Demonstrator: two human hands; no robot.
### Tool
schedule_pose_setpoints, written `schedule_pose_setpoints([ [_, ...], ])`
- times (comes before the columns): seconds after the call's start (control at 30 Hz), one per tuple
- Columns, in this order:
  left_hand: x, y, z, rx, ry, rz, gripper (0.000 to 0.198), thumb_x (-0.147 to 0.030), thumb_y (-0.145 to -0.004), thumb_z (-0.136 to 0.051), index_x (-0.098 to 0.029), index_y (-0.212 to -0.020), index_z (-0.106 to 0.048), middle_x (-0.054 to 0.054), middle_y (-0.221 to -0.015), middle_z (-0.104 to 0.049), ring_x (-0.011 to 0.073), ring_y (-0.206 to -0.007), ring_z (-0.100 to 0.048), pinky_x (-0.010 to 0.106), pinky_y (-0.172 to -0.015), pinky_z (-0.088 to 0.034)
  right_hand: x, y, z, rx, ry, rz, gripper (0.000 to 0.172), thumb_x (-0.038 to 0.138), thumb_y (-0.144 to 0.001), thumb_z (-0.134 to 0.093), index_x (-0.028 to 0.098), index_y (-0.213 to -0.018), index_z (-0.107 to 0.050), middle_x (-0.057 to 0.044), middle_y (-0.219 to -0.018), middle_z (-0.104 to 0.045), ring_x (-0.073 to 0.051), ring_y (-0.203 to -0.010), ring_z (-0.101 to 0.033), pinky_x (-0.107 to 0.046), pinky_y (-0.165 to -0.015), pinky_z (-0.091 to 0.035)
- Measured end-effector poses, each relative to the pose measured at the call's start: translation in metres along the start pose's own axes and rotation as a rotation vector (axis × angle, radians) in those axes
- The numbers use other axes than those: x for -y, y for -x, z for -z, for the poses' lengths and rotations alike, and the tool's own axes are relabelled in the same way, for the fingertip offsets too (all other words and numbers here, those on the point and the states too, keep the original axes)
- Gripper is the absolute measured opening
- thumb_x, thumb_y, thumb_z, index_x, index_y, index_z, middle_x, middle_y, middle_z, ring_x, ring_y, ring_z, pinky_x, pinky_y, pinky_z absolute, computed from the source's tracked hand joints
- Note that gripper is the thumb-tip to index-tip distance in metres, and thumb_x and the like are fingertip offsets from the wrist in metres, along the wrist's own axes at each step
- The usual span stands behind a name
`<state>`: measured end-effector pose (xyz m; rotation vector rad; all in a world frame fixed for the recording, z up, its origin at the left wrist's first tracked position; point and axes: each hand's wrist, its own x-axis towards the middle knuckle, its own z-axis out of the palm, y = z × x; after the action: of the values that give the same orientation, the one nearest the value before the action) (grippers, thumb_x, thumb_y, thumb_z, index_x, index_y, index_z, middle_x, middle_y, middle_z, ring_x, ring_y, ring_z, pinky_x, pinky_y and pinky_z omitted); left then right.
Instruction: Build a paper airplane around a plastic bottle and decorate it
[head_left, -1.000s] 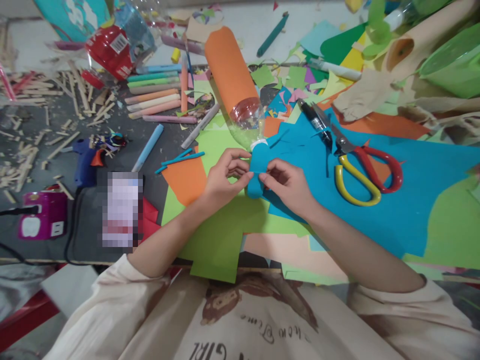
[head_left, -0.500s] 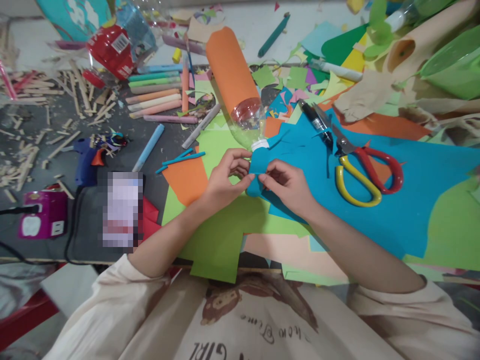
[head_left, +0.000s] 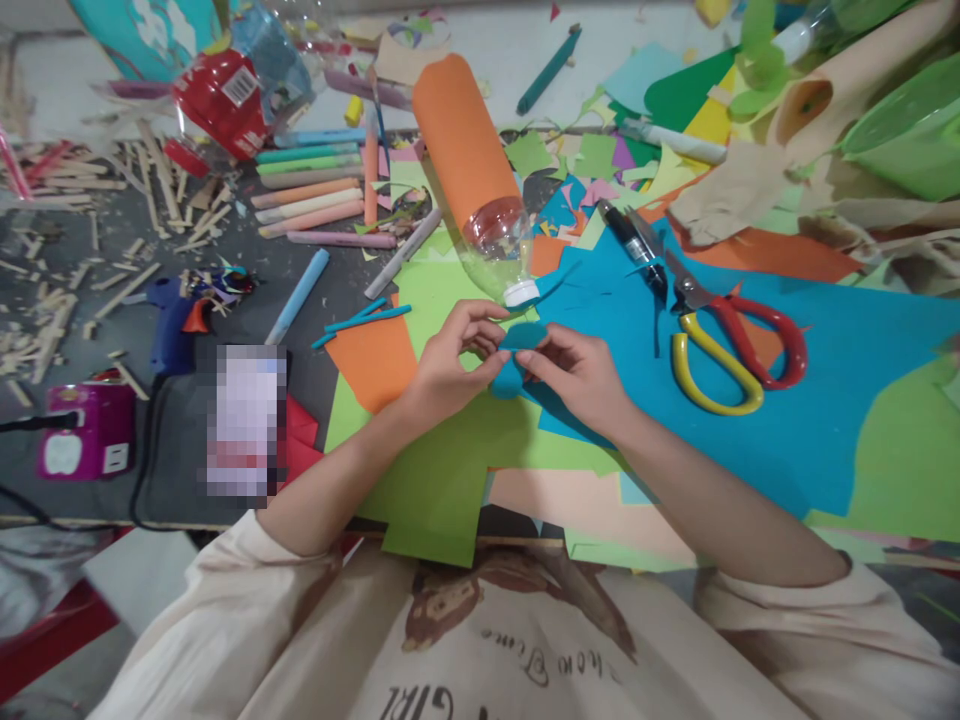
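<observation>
Between my two hands is a small cut piece of blue paper (head_left: pixel 526 337), bent across its middle, with a rounded lower part. My left hand (head_left: pixel 461 350) pinches its left side between thumb and fingers. On the other side, my right hand (head_left: pixel 576 365) grips it with thumb and bent fingers, the fingertips partly hidden behind the paper. Just beyond my hands lies a plastic bottle (head_left: pixel 499 235) wrapped in orange paper, its white cap (head_left: pixel 521 292) pointing towards me. Light green paper sheets (head_left: pixel 427 470) spread beneath my hands.
Scissors (head_left: pixel 720 330) with red and yellow handles and a black marker (head_left: pixel 634 245) lie on a large blue sheet (head_left: pixel 787 430) at right. A blue glue gun (head_left: pixel 171 320), a phone (head_left: pixel 244 420), felt pens (head_left: pixel 311 185) and wooden stick pieces (head_left: pixel 45 345) occupy the left. Paper scraps cover the back.
The blue paper's upper part has folded down towards me, so the white bottle cap behind it shows more fully. Both hands stay in nearly the same place.
</observation>
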<state>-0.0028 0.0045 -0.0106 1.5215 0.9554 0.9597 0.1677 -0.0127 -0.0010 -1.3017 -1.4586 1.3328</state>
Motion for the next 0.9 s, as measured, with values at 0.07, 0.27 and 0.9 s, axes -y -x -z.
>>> schedule_pose_setpoints([
  [0.07,-0.0008,0.0001,0.0003,0.0,0.0,-0.002,0.028,-0.017,-0.079,-0.062,-0.023,-0.103,-0.048,-0.005,-0.077,-0.057,0.0068,-0.069,-0.059,0.018,-0.067,-0.048,-0.0003,0.0004,-0.0001,0.0,-0.007,-0.001,0.024,0.033,-0.079,-0.061,0.021,-0.063,-0.048,0.003,-0.055,-0.052,-0.012,-0.053,-0.049,-0.026,-0.051,-0.036],
  [0.27,-0.0006,-0.0005,0.0002,0.013,0.026,0.004,0.029,-0.021,-0.079,-0.065,-0.023,-0.103,-0.048,-0.007,-0.073,-0.055,0.0068,-0.066,-0.057,0.018,-0.065,-0.047,0.0023,-0.0004,-0.0017,-0.038,0.026,0.08,0.023,0.028,-0.077,-0.061,0.022,-0.062,-0.045,0.005,-0.055,-0.046,-0.009,-0.05,-0.041,-0.024,-0.049,-0.033],
  [0.9,-0.0033,0.0007,-0.0004,0.011,-0.028,-0.045,0.026,-0.035,-0.085,-0.066,-0.022,-0.098,-0.048,-0.006,-0.068,-0.056,0.0082,-0.063,-0.059,0.018,-0.061,-0.048,0.0031,0.0008,-0.0015,-0.044,0.037,0.061,0.026,0.03,-0.077,-0.063,0.021,-0.06,-0.045,0.005,-0.055,-0.044,-0.009,-0.051,-0.039,-0.025,-0.05,-0.033],
])
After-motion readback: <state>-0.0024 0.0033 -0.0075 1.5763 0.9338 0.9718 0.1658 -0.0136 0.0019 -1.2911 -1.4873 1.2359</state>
